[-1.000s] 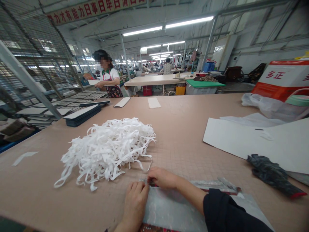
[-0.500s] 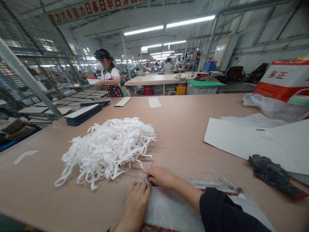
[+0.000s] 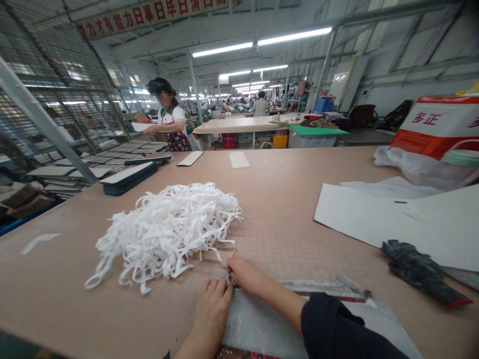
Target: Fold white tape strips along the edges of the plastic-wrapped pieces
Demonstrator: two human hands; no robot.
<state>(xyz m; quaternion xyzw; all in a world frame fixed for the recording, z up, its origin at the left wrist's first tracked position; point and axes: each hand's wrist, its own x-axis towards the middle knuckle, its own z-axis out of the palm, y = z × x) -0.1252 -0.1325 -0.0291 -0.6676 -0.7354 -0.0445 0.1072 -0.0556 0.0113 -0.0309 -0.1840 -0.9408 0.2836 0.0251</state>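
My left hand [image 3: 212,306] rests at the near edge of the table, its fingers closed together on the upper left corner of a flat grey-white piece [image 3: 265,321]. Red patterned fabric shows along that piece's edges, and wrinkled clear plastic [image 3: 329,285] lies along its far side. My right hand [image 3: 244,273] is closed in a pinch at the same corner, close against the left fingertips; what its fingertips grip is hidden. Just beyond both hands lies a loose heap of white narrow strips [image 3: 175,224], one strip end reaching close to my right fingers.
On the brown table [image 3: 277,204] are stacked dark-edged panels [image 3: 129,177], white boards [image 3: 374,214], a dark glove [image 3: 419,271] and a plastic bag [image 3: 400,162]. A red-white box [image 3: 437,124] stands at the right. A co-worker [image 3: 170,122] holds a pale panel across the table.
My right hand and forearm have shifted very slightly left and down at the corner. My left hand stays there. The view has moved a little.
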